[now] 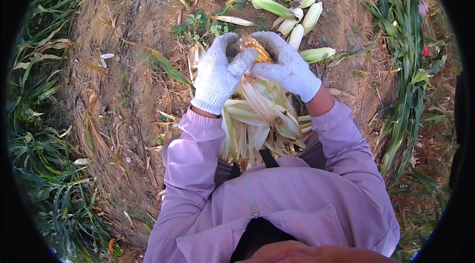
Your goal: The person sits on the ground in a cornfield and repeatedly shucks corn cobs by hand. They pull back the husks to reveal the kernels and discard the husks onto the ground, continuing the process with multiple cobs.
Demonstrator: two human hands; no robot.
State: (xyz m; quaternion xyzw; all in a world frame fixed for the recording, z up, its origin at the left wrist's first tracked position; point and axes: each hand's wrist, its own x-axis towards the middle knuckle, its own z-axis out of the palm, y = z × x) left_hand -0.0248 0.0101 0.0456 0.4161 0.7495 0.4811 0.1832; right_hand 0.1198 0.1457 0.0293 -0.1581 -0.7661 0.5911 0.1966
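An ear of yellow corn [261,50] is held between my two hands, its kernels bare and brown silk at its far tip. My left hand [219,72], in a white knit glove, grips it from the left with the thumb across the kernels. From the right, my right hand [287,64], gloved alike, closes around the same ear. Pale husk leaves [267,103] hang just below my hands, folded back towards me; where they join the ear is hidden. More stripped husks [243,135] lie in a heap between my knees.
Several ears of corn in their husks [276,7] lie on the soil ahead. One unhusked ear [317,55] rests right of my right hand. A small leafy weed [196,25] grows beyond my left hand. Green corn stalks line the left [55,181] and right [404,77] sides.
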